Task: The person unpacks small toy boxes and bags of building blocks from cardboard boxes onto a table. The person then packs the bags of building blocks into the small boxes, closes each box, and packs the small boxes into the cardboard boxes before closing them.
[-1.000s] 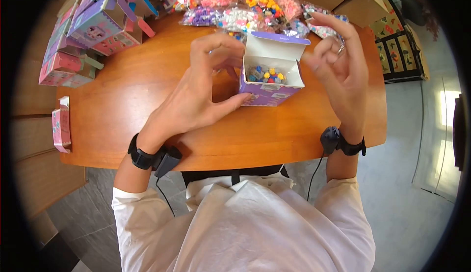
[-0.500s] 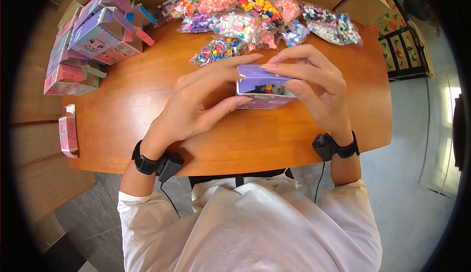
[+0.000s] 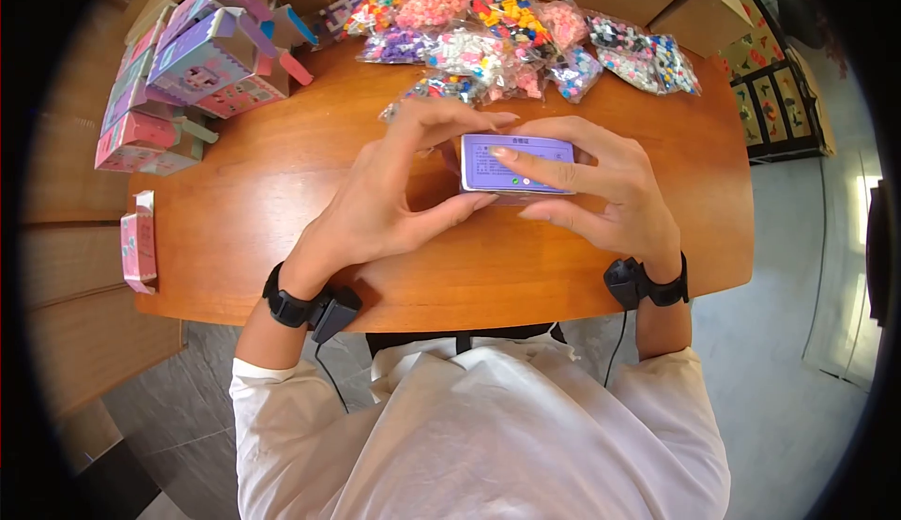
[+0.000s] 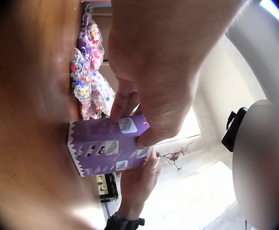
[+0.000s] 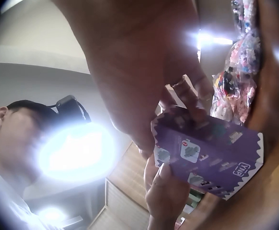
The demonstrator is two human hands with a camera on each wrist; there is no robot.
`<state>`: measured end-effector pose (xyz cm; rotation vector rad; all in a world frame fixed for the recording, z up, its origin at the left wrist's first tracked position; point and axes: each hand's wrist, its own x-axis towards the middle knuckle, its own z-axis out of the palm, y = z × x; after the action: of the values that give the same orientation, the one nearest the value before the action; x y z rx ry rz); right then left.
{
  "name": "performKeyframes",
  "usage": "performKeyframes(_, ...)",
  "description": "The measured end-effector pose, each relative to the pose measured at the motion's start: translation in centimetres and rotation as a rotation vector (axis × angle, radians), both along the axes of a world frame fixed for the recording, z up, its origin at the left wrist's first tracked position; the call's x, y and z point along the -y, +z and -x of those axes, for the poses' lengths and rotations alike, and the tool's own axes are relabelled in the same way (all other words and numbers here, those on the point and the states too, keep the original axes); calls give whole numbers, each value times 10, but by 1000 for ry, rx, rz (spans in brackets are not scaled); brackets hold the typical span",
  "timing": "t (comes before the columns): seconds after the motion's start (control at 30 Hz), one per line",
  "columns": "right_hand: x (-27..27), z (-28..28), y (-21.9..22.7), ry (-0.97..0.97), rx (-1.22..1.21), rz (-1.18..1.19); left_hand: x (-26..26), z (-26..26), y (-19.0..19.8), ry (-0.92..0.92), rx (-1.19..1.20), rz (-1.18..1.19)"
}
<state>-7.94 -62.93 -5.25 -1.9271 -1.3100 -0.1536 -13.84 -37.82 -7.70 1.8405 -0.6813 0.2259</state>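
Note:
A small purple cardboard box (image 3: 518, 165) stands upright on the table, its printed lid lowered over the top. My left hand (image 3: 361, 191) grips it from the left, with the thumb on the front face and the fingers reaching behind. My right hand (image 3: 610, 182) rests over the box's right side; its index finger presses the lid and its thumb extends by the front edge. Picture panels on the purple box (image 4: 108, 148) show in the left wrist view, and its right side, with my right fingers at the top edge, shows in the right wrist view. The lid hides the contents.
Clear bags of coloured bricks (image 3: 469, 51) lie along the back of the wooden table (image 3: 235, 229). Opened pastel boxes (image 3: 192, 74) are stacked at the back left. A small pink box (image 3: 139, 246) stands at the left edge. A black-framed rack (image 3: 779, 98) is beyond the right edge.
The box stood open with coloured bricks inside; my right hand came in from the right and folded the lid down over them. My left hand kept its hold on the box.

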Motion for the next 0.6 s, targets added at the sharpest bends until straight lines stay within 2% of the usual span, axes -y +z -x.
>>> performKeyframes(0.07, 0, 3, 1, -12, 9, 9, -7, 3, 8, -15, -44, -37)
performKeyframes(0.13, -1, 2, 1, -25, 25, 9, -16, 3, 17, 108, 123, -86)
performKeyframes(0.2, 0, 1, -1, -25, 43, -20, -39, 0, 37, 388, 363, -280)
performKeyframes(0.27, 5, 0, 2, -51, 22, -25, -66, -17, 43, 669, 464, -181)
performKeyframes(0.33, 9, -2, 7, -78, 3, -19, -97, -21, 68, 879, 691, -475)
performKeyframes(0.37, 11, -3, 10, -91, -43, -8, -109, -21, 79, 879, 702, -476)
performKeyframes(0.43, 13, -3, 13, -110, -84, -3, -130, -21, 96, 955, 556, -923)
performKeyframes(0.47, 12, -3, 12, -90, -92, -36, -141, -19, 99, 910, 436, -1004)
performKeyframes(0.5, 12, -4, 11, -72, -99, -69, -151, -18, 100, 903, 449, -1001)
performKeyframes(0.57, 11, -8, 7, -69, -85, -128, -164, -19, 99, 793, 326, -1197)
performKeyframes(0.6, 13, -9, 5, -52, -81, -181, -164, -20, 100, 777, 269, -1175)
